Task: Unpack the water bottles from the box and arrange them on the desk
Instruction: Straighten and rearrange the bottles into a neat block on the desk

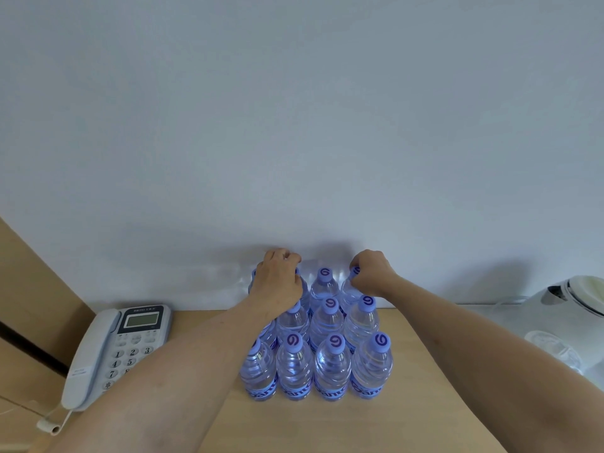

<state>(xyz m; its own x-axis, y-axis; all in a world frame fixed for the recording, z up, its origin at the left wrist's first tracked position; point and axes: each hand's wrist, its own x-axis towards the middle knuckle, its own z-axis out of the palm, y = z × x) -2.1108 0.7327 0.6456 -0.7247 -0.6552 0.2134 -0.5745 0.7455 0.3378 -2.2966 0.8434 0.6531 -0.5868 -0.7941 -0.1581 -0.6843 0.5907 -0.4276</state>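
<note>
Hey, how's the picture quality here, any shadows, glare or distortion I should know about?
Head view: soft, even light; faint shadows of both hands on the wall; small highlights on the front water bottles; wide-angle lens bends the desk edge; kettle at right looks slightly washed out.

There is one view only, from a wide-angle camera worn on the person's head. It looks forward and steeply down over both forearms at the wooden worktop [425,371] close below, facing the pale wall [294,109] behind it, which fills the upper half. Straight edges bow toward the frame's sides.
</note>
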